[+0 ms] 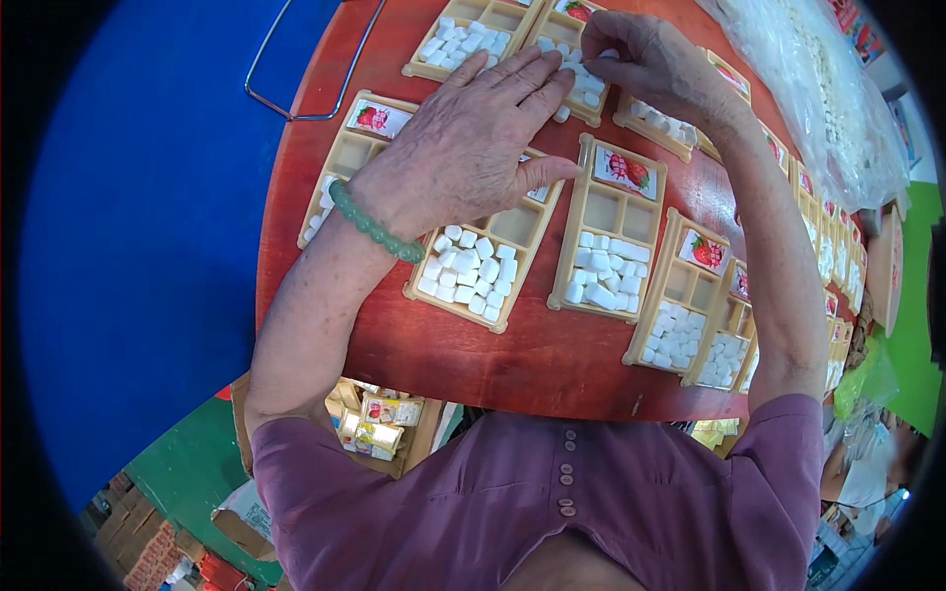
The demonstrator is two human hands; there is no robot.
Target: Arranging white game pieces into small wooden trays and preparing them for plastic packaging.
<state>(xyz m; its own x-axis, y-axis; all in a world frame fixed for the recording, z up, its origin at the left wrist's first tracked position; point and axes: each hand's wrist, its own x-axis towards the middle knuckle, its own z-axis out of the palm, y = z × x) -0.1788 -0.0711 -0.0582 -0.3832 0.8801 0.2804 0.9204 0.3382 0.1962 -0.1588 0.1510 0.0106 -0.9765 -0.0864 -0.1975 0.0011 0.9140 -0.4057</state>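
My left hand (473, 138) is spread flat, palm down, over the beige divided trays. Its fingertips reach the far middle tray (595, 119), which holds small white candy pieces (589, 98) and a strawberry-printed packet (574, 11). Under the palm, another tray (501, 321) is partly covered; white pieces (468, 271) fill its near compartment. My right hand (650, 64) is above the far middle tray, thumb and fingers pinched together. A bit of white shows at its fingertips, but I cannot tell whether they grip it. A loose white piece (561, 114) lies beside that tray.
More filled trays (608, 212) stand on the red table (463, 366), with several crowded along the right. A clear plastic bag (788, 89) of white pieces lies at the far right. A wire frame (313, 117) juts over the left edge. Below is an open box of packets (389, 409).
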